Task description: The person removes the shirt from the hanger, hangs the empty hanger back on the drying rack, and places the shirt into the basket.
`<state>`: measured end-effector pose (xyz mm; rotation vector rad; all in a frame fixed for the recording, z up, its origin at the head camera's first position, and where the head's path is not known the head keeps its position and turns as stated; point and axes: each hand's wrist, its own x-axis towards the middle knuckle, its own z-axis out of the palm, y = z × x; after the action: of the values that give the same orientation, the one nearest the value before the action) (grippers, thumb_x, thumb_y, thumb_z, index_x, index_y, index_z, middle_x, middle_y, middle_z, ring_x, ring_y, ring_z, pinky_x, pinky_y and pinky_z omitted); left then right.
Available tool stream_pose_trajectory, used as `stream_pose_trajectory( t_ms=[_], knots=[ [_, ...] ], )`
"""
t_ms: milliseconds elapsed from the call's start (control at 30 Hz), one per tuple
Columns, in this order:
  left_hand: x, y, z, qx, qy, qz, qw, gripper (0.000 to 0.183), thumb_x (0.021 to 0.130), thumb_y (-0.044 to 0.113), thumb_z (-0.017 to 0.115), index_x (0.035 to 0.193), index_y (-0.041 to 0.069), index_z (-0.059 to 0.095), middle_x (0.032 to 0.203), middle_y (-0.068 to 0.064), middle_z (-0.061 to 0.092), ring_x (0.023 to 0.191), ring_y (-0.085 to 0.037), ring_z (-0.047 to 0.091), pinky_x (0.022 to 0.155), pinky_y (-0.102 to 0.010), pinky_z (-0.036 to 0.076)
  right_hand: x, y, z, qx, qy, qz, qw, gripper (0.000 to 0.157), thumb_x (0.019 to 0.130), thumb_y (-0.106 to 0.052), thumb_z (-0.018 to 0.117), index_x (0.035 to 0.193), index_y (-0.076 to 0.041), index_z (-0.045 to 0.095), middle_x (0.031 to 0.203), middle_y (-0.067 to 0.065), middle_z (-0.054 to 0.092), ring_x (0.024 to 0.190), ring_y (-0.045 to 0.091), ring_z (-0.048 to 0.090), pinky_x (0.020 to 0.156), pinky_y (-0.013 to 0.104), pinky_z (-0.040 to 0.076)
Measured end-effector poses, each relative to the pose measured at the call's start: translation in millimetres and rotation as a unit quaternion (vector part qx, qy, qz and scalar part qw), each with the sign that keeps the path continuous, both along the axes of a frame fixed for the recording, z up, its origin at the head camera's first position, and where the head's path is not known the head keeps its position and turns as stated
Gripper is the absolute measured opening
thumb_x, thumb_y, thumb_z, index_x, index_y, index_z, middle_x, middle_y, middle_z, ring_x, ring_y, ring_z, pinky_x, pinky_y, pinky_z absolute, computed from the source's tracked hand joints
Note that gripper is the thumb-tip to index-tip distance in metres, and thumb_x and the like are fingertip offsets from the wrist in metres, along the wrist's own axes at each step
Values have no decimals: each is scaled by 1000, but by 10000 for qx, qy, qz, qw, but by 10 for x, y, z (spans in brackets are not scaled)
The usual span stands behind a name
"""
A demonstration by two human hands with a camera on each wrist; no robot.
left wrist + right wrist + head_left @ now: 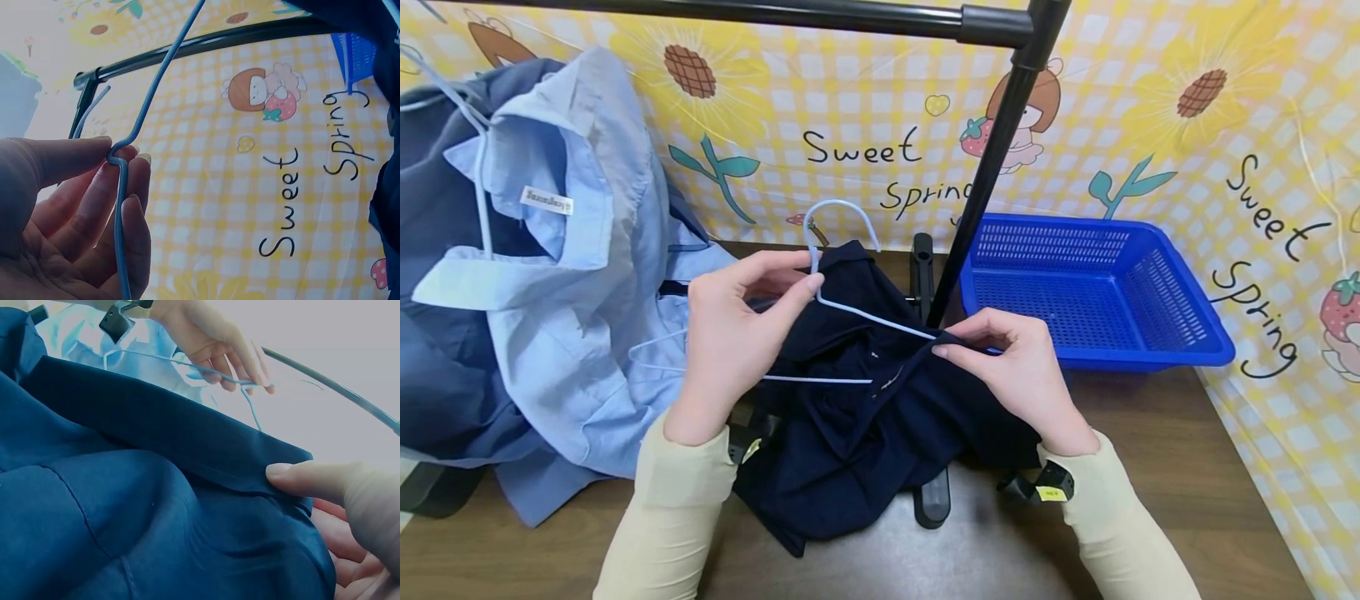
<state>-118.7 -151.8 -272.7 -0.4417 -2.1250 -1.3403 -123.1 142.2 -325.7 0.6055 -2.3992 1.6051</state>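
Observation:
My left hand (pixel 730 329) pinches a light blue wire hanger (pixel 876 317) at its neck, just below the hook. In the left wrist view, thumb and fingertips close on the bend of the wire (pixel 150 94). One arm of the hanger reaches into a dark navy shirt (pixel 850 467), whose cloth hangs in loose folds below. My right hand (pixel 1018 358) grips the shirt at its collar edge, beside the end of that hanger arm. In the right wrist view the thumb presses on the collar band (pixel 144 403), and the other fingers lie partly hidden behind the cloth.
Light blue and grey-blue shirts (pixel 617 358) hang at the left. A black rack's top bar (pixel 775 15) crosses above, its post (pixel 988 167) sloping down between the shirt and a blue perforated basket (pixel 1150 354). Behind is a yellow checked, printed cloth (pixel 850 92); the floor (pixel 1195 467) is brown wood.

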Motion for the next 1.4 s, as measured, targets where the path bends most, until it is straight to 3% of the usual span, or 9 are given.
stream_pose_trajectory(
  t_ms=[267,567,700,933,1000,1133,1200,1400],
  knots=[
    [27,-107,76,228,205,196,9993,19,88,3,80,106,3,79,85,-7,75,76,-7,68,74,-20,52,6,104,-8,154,-258,-181,9994,13,84,-15,86,96,-16,82,90,-8,75,82,16,68,71,31,56],
    [22,-236,123,308,330,819,9956,20,87,3,80,107,5,80,88,-11,75,77,-5,66,73,-19,49,-18,238,-43,369,-491,-394,9973,15,85,-20,86,96,-12,82,90,-3,76,78,15,71,71,26,57],
    [31,-280,148,561,453,1012,9922,19,88,2,79,106,2,79,86,-8,74,75,-7,66,72,-20,49,-38,288,-64,626,-609,-426,9953,17,86,-24,85,98,-12,82,92,-3,76,80,13,72,74,25,57],
    [32,-282,203,1219,999,1196,9802,20,86,1,81,105,-2,78,90,-8,74,76,-13,69,74,-23,53,-80,296,-110,1369,-840,-119,9869,21,96,-23,75,111,-10,80,106,1,75,91,15,70,81,32,57],
    [34,-279,211,1301,1147,1239,9770,21,85,2,82,105,-2,78,91,-11,74,76,-14,69,76,-24,54,-88,276,-135,1699,-876,104,9815,21,99,-20,70,114,-8,78,99,3,75,86,17,68,77,32,57],
    [41,-278,223,1503,1320,1301,9711,21,85,3,82,105,-2,78,92,-15,74,76,-17,70,75,-26,54,-98,217,-195,2285,-723,416,9700,20,100,-15,68,114,-5,78,95,3,75,77,16,63,71,32,55],
    [42,-272,235,1657,1381,1298,9678,21,85,3,82,104,-3,77,93,-17,74,75,-18,70,75,-26,54,-91,193,-215,2487,-568,385,9661,20,99,-15,70,114,-5,78,99,4,76,76,14,64,71,32,56],
    [51,-256,276,1982,1559,1363,9580,20,83,-1,82,102,-7,76,93,-18,74,75,-19,70,75,-25,54,-13,133,-151,2715,244,-402,9613,32,92,-14,78,122,-5,75,108,10,75,87,21,73,77,40,59]
  ],
)
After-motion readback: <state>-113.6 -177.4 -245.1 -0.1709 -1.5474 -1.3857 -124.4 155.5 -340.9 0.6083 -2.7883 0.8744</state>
